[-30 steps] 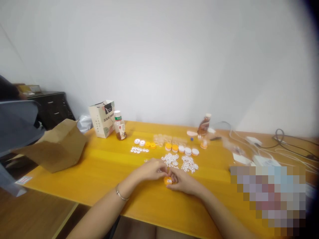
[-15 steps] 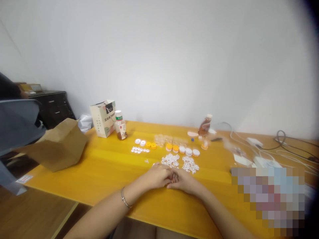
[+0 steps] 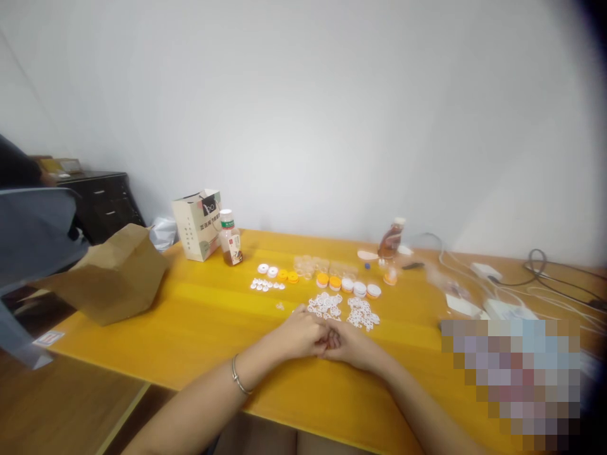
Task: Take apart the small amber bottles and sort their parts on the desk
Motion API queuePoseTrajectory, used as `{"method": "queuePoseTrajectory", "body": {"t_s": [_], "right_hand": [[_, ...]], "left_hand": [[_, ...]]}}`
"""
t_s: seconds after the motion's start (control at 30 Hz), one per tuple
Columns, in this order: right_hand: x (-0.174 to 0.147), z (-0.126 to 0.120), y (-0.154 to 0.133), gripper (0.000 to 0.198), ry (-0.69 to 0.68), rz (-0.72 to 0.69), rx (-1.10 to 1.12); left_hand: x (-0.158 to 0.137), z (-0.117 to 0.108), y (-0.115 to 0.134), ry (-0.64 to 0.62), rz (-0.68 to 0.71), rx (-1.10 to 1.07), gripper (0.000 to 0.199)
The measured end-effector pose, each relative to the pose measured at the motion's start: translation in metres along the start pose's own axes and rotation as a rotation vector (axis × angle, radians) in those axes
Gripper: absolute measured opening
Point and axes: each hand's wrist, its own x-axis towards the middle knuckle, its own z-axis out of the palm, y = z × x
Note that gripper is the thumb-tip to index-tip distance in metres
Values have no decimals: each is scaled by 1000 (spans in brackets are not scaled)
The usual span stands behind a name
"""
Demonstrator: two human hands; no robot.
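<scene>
My left hand (image 3: 303,333) and my right hand (image 3: 351,343) meet over the near half of the table, fingers curled in against each other. A tiny bit of orange shows between them, too small to name. Just beyond my hands lie two piles of small white rings, a left pile (image 3: 325,305) and a right pile (image 3: 363,314). Behind the piles runs a row of round pieces, orange discs (image 3: 329,281) and white discs (image 3: 360,289). Farther left are white wheel-like discs (image 3: 267,270), yellow discs (image 3: 287,276) and small white caps (image 3: 267,285).
Clear round pieces (image 3: 313,265) lie behind the rows. A drink bottle (image 3: 231,239) and a paper bag (image 3: 196,226) stand at back left, near a brown paper sack (image 3: 118,272). An amber bottle (image 3: 391,239), cables and a white power strip (image 3: 509,311) occupy the right.
My hands stay together in nearly the same place; the fingers have shifted slightly, and less of the orange bit shows. The things on the table lie as before.
</scene>
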Motion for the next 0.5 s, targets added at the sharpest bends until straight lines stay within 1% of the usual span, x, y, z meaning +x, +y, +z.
{"method": "queuePoseTrajectory", "body": {"t_s": [0.17,0.33,0.4,0.5], "right_hand": [[0,0,3,19,-10,-25,-3],[0,-2,4,20,1,-13,-71],[0,-3,3,21,-12,12,-93],[-1,-5,1,23,-11,43,-114]], "left_hand": [[1,2,-1,17,-5,-7,6],[0,1,-4,52,-7,13,6],[-1,-1,-9,75,-40,69,9],[-3,-5,-19,94,-126,194,16]]}}
